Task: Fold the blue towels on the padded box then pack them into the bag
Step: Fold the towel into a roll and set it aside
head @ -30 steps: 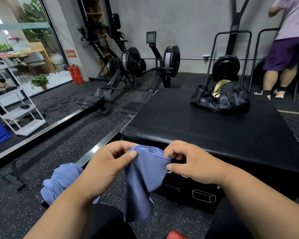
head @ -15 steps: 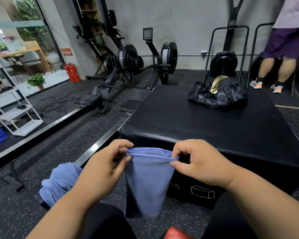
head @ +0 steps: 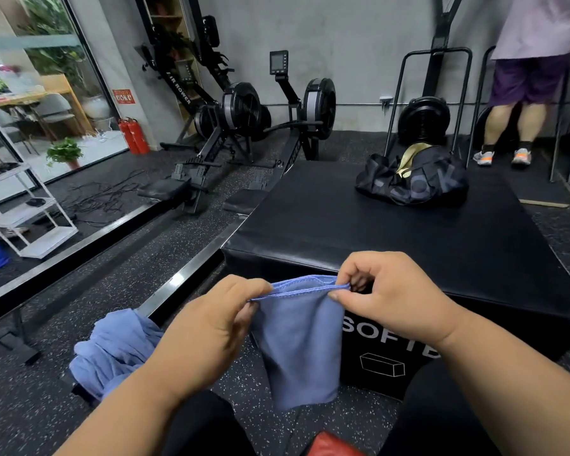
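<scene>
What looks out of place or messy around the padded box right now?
A crumpled heap of blue towels lies bunched low on the left, off the padded box, not folded. The bag on the box sags open. The left hand and right hand pinch one towel by its hem, hanging unfolded.

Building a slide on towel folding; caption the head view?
Both hands, left hand and right hand, pinch a blue towel before the padded box.
</scene>
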Demonstrator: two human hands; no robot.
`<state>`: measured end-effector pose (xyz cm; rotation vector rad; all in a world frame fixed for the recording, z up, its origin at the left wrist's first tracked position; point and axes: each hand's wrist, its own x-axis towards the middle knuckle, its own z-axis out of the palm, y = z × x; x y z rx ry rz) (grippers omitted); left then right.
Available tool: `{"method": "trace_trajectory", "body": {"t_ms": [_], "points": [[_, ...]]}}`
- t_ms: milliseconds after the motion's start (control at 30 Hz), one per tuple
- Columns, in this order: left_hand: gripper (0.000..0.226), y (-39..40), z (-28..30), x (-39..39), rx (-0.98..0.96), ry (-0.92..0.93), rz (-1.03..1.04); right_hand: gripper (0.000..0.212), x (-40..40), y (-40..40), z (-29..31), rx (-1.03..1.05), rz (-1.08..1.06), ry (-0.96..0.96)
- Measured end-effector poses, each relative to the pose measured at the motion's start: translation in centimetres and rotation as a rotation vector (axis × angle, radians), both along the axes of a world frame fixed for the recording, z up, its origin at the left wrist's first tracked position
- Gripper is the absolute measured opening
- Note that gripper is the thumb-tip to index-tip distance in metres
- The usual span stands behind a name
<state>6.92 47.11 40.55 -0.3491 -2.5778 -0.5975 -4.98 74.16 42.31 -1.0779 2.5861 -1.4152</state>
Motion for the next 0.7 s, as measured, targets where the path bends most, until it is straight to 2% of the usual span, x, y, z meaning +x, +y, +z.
{"method": "trace_trajectory", "body": {"t_ms": [200,367,467,600,700], "points": [[0.04,-0.3,-0.1,-0.6,-0.046,-0.043,-0.093,0.021,-1.0,0.4,0.5,-0.101,-0.015,-0.097],[0.02,-0.1,0.5,-0.9,0.204,-0.035,-0.058,0.019,-1.2,0.6,0.9,-0.174,0.039,-0.164],[0.018,0.0,0.9,-0.8,0.252,-0.048,-0.064,0.019,-1.3,0.7,1.0,-0.186,0.053,-0.177],[0.023,-0.2,0.9,-0.9,0.239,-0.078,0.012,0.019,-1.2,0.8,1.3,-0.16,0.071,-0.17],[0.018,-0.5,1.0,-0.9,0.244,-0.126,0.03,0.017,-1.1,1.0,1.8,0.003,0.101,-0.071]]}}
